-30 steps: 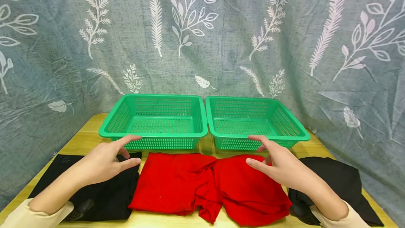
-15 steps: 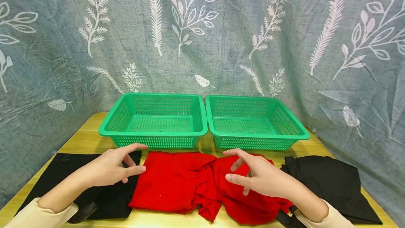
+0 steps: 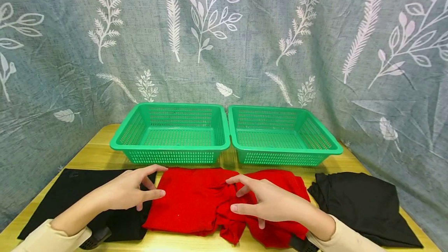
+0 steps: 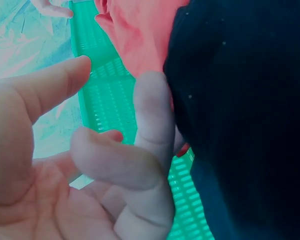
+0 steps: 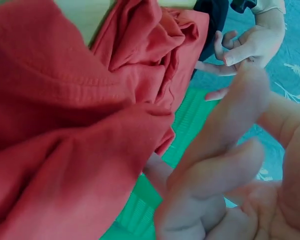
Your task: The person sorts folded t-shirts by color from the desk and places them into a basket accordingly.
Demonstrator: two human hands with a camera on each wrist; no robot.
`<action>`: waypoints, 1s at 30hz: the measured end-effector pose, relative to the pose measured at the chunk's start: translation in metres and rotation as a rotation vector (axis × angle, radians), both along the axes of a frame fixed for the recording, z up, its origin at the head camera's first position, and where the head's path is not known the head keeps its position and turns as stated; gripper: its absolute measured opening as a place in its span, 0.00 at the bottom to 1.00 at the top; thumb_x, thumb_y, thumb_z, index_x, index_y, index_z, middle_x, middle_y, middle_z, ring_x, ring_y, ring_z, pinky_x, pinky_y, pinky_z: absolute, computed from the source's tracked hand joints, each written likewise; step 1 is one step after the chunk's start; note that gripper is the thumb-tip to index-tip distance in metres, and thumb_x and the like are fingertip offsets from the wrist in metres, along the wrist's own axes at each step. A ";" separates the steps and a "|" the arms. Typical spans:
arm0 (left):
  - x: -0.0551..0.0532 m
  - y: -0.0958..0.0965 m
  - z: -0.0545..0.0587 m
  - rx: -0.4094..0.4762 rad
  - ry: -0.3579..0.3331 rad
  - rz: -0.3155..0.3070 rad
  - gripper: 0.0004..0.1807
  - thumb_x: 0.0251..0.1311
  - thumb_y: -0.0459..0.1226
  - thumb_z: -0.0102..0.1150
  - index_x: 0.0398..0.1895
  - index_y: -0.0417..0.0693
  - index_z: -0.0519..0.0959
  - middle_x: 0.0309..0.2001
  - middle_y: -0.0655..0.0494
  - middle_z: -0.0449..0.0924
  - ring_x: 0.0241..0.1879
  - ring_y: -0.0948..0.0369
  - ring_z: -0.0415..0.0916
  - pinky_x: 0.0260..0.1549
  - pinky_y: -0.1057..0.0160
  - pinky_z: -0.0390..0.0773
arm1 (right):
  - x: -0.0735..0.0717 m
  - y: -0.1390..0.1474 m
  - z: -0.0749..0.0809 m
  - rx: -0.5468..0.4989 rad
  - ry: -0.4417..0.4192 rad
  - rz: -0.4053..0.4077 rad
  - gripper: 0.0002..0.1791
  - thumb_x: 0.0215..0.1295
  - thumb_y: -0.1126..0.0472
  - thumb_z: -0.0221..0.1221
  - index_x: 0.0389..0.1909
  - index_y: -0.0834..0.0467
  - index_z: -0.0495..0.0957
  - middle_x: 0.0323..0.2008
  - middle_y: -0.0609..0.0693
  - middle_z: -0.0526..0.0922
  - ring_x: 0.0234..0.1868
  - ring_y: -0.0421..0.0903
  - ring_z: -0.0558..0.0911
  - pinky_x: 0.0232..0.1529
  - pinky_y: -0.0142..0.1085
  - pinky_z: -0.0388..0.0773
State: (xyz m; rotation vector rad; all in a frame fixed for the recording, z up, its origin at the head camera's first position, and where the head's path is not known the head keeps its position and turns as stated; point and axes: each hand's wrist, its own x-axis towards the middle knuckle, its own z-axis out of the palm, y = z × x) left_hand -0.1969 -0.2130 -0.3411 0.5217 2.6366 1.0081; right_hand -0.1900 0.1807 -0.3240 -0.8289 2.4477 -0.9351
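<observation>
In the head view my left hand (image 3: 133, 189) hovers where the left folded black cloth (image 3: 120, 223) meets the left folded red cloth (image 3: 187, 201). Its thumb and index finger stand apart, and nothing lies between them. My right hand (image 3: 264, 201) is over the right red cloth (image 3: 285, 180), which is crumpled toward its left side, where the two red cloths touch. Those fingers are loosely bent and hold nothing. A stitched seam shows on the red cloth (image 5: 65, 100) in the right wrist view. Another black cloth (image 3: 364, 201) lies at the far right.
Two green plastic baskets, a left one (image 3: 175, 147) and a right one (image 3: 283, 151), stand side by side behind the cloths with nothing in them. The wooden table (image 3: 92, 151) meets a grey leaf-patterned curtain (image 3: 252, 49) at the back and sides.
My right hand has moved left and down, from the right edge of the right red cloth to where the red cloths meet. My left hand has shifted slightly right and lower. The cloths lie as before.
</observation>
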 end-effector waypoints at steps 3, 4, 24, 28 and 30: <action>0.000 0.000 -0.002 -0.005 -0.004 0.002 0.39 0.70 0.48 0.70 0.80 0.48 0.68 0.40 0.57 0.86 0.18 0.55 0.80 0.34 0.53 0.83 | -0.004 -0.004 0.000 0.027 -0.028 0.015 0.37 0.75 0.47 0.67 0.80 0.48 0.65 0.62 0.58 0.85 0.15 0.50 0.85 0.47 0.32 0.82; 0.000 0.000 -0.003 -0.001 -0.010 0.005 0.39 0.70 0.48 0.71 0.79 0.48 0.68 0.40 0.56 0.86 0.18 0.55 0.79 0.29 0.54 0.82 | -0.005 -0.006 0.000 0.035 -0.038 0.017 0.38 0.75 0.47 0.67 0.80 0.48 0.65 0.61 0.57 0.85 0.15 0.50 0.84 0.47 0.32 0.83; 0.002 -0.005 -0.002 -0.041 -0.057 0.049 0.37 0.68 0.49 0.72 0.77 0.49 0.71 0.38 0.54 0.84 0.15 0.54 0.81 0.21 0.56 0.79 | -0.018 -0.026 -0.003 0.037 -0.158 0.011 0.36 0.74 0.48 0.69 0.78 0.46 0.66 0.47 0.51 0.85 0.14 0.49 0.81 0.30 0.40 0.85; 0.002 -0.003 -0.001 -0.042 -0.073 0.037 0.39 0.67 0.48 0.73 0.78 0.50 0.70 0.38 0.53 0.83 0.14 0.54 0.81 0.22 0.56 0.80 | -0.022 -0.026 -0.002 0.110 -0.079 0.012 0.35 0.74 0.47 0.69 0.77 0.45 0.68 0.37 0.48 0.84 0.14 0.49 0.80 0.36 0.36 0.83; 0.002 -0.002 -0.001 -0.039 -0.078 0.030 0.39 0.67 0.48 0.73 0.79 0.51 0.70 0.37 0.52 0.82 0.14 0.54 0.81 0.20 0.56 0.80 | -0.023 -0.029 -0.002 0.157 -0.055 0.013 0.35 0.73 0.46 0.69 0.77 0.43 0.68 0.29 0.48 0.82 0.13 0.49 0.79 0.38 0.34 0.81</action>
